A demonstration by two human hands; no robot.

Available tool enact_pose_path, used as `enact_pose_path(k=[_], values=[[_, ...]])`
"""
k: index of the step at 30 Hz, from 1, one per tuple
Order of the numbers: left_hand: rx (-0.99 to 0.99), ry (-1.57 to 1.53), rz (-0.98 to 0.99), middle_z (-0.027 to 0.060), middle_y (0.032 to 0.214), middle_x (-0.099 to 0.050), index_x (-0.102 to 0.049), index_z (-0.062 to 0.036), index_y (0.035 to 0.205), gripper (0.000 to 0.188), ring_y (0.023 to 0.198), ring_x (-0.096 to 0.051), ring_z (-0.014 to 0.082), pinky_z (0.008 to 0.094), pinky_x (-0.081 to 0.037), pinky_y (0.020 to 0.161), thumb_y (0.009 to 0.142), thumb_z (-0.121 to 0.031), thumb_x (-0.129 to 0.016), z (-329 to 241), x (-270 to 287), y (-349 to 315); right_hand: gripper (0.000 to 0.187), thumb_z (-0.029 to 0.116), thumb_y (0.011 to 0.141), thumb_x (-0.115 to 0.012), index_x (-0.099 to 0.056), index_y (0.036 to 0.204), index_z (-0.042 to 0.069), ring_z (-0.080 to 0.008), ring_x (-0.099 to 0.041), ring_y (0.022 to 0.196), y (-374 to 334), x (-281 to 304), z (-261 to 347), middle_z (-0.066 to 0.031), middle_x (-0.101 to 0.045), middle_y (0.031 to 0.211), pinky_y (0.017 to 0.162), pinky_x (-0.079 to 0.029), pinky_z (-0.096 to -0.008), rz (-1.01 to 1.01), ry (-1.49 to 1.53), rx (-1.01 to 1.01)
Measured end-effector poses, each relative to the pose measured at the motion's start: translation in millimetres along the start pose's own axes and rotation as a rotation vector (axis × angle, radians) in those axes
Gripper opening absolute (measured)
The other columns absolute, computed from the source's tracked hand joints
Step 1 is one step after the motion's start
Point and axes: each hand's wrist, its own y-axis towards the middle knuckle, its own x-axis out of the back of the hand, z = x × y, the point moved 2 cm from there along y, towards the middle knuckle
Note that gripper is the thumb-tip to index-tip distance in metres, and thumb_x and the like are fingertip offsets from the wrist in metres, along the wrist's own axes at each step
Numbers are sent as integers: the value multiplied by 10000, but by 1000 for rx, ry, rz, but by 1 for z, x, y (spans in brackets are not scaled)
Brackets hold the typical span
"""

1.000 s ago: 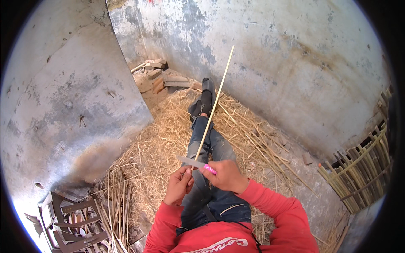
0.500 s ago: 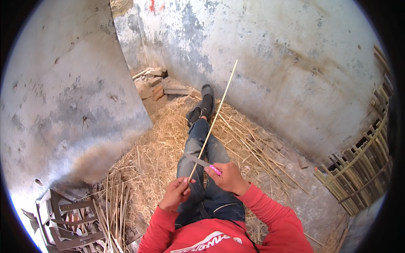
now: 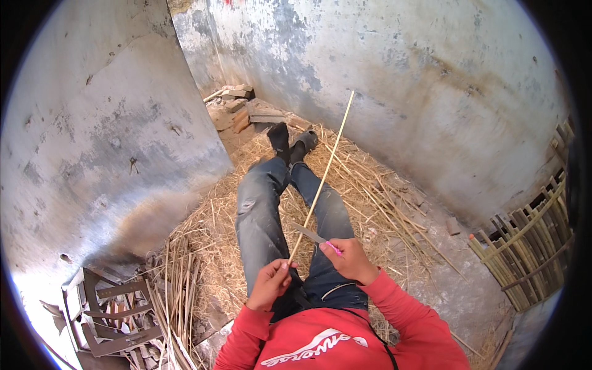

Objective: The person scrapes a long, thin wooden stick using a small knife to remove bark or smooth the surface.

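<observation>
I sit on straw with my legs in grey jeans stretched out ahead. My left hand grips the near end of a long thin pale cane that slants up and away toward the far wall. My right hand holds a knife with a pink handle. Its grey blade lies across the cane just above my left hand. Both sleeves are red.
Straw and loose cane strips cover the floor. A broken wooden crate sits at lower left. Bricks and wood scraps lie in the far corner. A woven bamboo panel leans at the right. Stained concrete walls close in on the left and ahead.
The view has shifted slightly, so my hands and the cane sit a little lower and further right. The knife blade stays against the cane near my left hand.
</observation>
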Motion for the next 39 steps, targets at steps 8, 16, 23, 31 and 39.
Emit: enact_pose_path(k=[8, 16, 23, 31, 39], values=[[-40, -5, -5, -60, 693, -454, -626, -47, 1205, 261, 554, -349, 29, 201, -245, 502, 1108, -266, -522, 16, -6, -22, 457, 394, 1020, -621, -675, 793, 1, -372, -544, 534, 8, -30, -2, -191, -552, 602, 526, -408, -426, 56, 106, -1], [-19, 60, -28, -48, 749, -511, -634, -4, 1229, 270, 667, -430, 39, 208, -355, 602, 1104, -224, -539, 61, -2, -26, 390, 314, 1024, -635, -680, 860, -36, -120, -437, 571, -1, -51, -2, -144, -477, 593, 529, -386, -355, 143, 177, -86], [-24, 187, -6, -52, 751, -482, -611, -10, 1250, 253, 651, -403, 47, 216, -344, 593, 1108, -196, -513, 59, -9, -11, 427, 357, 983, -695, -655, 779, -16, -190, -449, 514, 1, -46, -26, -155, -515, 586, 515, -393, -377, 71, 225, -143], [-25, 293, -46, -30, 787, -544, -617, -21, 1282, 298, 713, -487, 57, 222, -410, 648, 1106, -242, -525, 67, -6, -9, 292, 233, 908, -798, -636, 777, 28, -70, -434, 572, 17, -51, -38, 9, -506, 599, 523, -373, -295, -85, 250, -244], [18, 192, -55, -34, 755, -530, -627, -28, 1290, 313, 692, -479, 56, 221, -393, 633, 1106, -261, -531, 65, 13, -10, 252, 179, 915, -784, -631, 780, 30, -47, -432, 595, 35, -66, -30, 33, -513, 618, 525, -358, -273, -34, 255, -195]])
